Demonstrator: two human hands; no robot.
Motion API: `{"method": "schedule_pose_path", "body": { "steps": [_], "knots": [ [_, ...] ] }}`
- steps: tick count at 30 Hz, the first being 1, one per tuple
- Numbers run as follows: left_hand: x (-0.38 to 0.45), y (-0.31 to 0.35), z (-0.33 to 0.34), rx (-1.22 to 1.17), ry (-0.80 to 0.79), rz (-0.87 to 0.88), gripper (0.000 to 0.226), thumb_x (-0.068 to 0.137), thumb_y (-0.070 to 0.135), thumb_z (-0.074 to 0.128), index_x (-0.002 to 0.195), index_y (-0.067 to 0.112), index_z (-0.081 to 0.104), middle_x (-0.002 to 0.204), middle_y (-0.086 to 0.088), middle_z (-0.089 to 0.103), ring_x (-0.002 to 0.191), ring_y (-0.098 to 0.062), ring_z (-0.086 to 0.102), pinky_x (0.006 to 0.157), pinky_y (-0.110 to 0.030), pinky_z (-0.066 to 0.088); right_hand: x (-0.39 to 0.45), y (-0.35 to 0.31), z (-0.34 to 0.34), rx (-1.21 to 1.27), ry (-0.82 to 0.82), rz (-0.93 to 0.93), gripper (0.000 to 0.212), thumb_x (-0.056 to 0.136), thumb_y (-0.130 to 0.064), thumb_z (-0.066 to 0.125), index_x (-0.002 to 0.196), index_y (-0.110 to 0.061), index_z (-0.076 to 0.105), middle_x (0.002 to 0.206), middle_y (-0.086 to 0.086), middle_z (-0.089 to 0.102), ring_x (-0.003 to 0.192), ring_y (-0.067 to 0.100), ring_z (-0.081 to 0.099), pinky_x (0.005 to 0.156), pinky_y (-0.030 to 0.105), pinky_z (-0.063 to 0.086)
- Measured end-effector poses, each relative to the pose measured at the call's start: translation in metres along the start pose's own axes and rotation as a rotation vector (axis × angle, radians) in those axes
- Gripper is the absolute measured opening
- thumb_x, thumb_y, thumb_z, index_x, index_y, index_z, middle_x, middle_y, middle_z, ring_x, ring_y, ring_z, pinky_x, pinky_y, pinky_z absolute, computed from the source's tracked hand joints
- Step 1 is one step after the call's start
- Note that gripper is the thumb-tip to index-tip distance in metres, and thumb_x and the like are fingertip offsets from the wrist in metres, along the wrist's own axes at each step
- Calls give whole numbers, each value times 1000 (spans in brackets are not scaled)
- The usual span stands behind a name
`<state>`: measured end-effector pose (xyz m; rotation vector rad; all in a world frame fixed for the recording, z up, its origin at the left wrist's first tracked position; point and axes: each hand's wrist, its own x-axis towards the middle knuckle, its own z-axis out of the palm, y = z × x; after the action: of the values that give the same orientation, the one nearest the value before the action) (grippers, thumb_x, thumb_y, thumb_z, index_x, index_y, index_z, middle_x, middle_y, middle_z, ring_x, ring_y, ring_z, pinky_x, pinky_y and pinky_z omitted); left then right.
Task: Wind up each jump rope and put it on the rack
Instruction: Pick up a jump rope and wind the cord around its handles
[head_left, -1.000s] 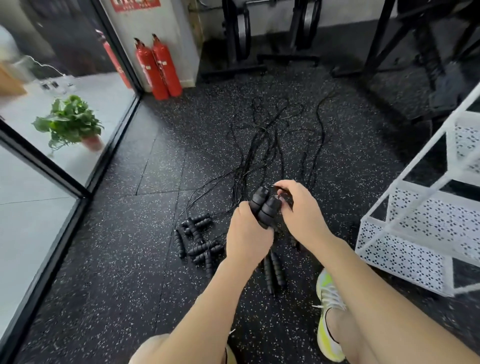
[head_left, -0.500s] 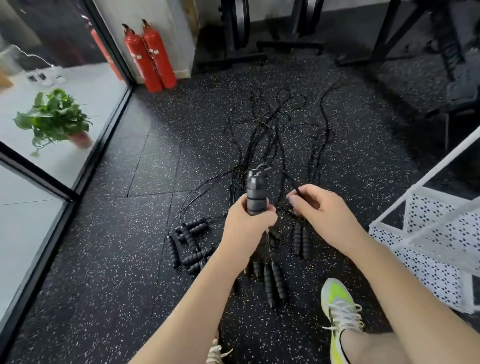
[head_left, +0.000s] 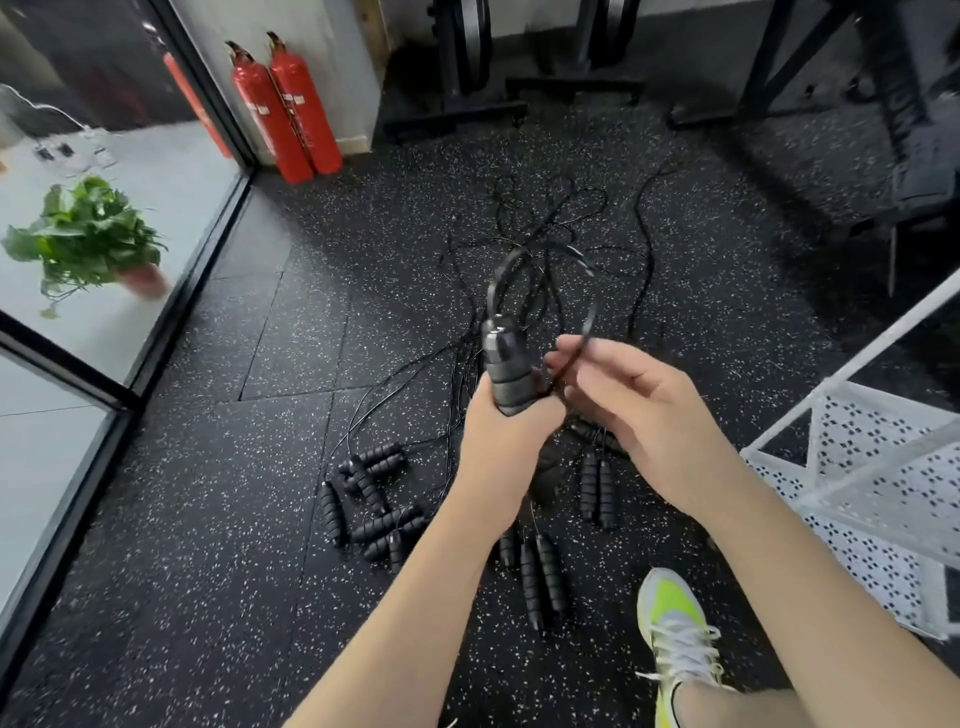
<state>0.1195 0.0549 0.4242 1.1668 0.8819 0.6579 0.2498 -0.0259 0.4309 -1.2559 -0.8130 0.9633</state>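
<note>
Handles (head_left: 506, 371) of one jump rope held upright in left hand (head_left: 501, 452), fingers wrapped round their lower part; tops stick out above the fist. Cord (head_left: 582, 332) loops up from the handle tops and comes across to right hand (head_left: 631, 400), which pinches it between thumb and fingertips just beside the handles. The rest of that cord trails off into the tangle (head_left: 545, 249) on the floor (head_left: 208, 519) beyond.

Reads as the first turns of winding: only one loose loop visible, nothing bundled tight yet.

Left to do, by the look of it: nearly everything. Loose handles (head_left: 371, 501) lie in a heap to the left of the forearm, a pair (head_left: 540, 579) below the left wrist, another pair (head_left: 597, 488) under the right wrist, all with cords running up into the same tangle. Exact rope count cannot be told.

Rack (head_left: 857, 467), white perforated metal, stands at right near the shoe (head_left: 675, 623). No rope visible on the shelves in view; upper part out of frame.
</note>
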Motion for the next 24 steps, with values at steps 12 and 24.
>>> {"method": "schedule_pose_path", "body": {
  "steps": [12, 24],
  "knots": [
    [7, 16, -13, -227, -53, 39, 22, 72, 2, 59, 93, 9, 57, 99, -12, 76, 99, -31, 73, 98, -50, 55, -7, 33, 2, -713, 97, 78, 14, 99, -21, 64, 94, -30, 75, 85, -7, 75, 79, 24, 67, 81, 38, 55],
    [-8, -7, -3, 132, -114, 51, 39, 65, 14, 67, 103, 12, 62, 87, 1, 74, 78, -14, 62, 71, -26, 52, -4, -27, 30, -91, 202, -171, 23, 99, -1, 59, 110, -13, 74, 104, 1, 77, 101, 18, 74, 84, 37, 62]
  ]
}}
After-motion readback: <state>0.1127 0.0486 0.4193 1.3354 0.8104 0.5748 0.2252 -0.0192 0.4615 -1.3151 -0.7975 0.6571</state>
